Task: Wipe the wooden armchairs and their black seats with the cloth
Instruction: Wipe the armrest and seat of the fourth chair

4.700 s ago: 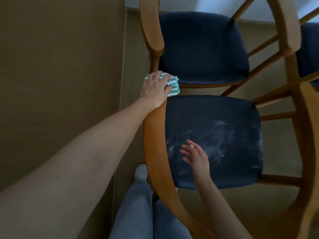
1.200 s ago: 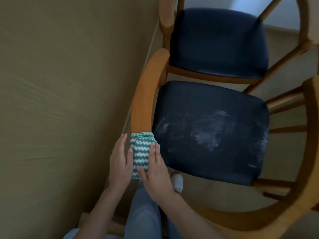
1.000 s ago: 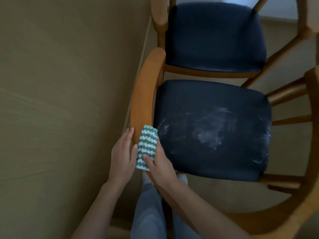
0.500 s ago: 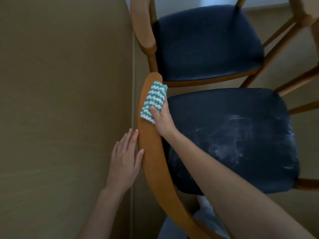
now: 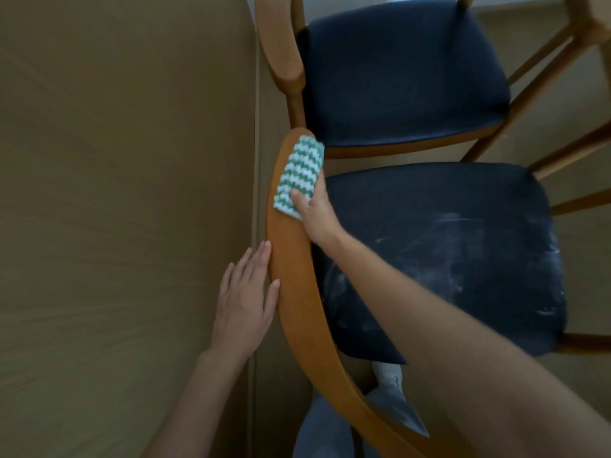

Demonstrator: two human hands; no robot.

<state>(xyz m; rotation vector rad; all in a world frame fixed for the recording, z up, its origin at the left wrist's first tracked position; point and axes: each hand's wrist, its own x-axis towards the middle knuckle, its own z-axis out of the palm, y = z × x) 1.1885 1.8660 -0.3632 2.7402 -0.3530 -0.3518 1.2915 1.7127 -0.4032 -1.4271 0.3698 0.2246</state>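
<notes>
The main risk is a slip. The green-and-white zigzag-knit cloth (image 5: 299,175) lies at the far tip of the curved orange-brown wooden armrest (image 5: 291,292). A stroke pushed further forward is likely to carry it over the rounded end, into the gap before the second wooden armchair (image 5: 403,71). White smears on the near black padded seat (image 5: 446,259), on the inner side of the armrest, are not yet wiped and could be missed. The cloth is pinched against the armrest by the right hand (image 5: 315,214), with the thumb on top and the other fingers hidden. The left hand (image 5: 246,299) is held flat with straight fingers, touching the armrest's outer edge.
</notes>
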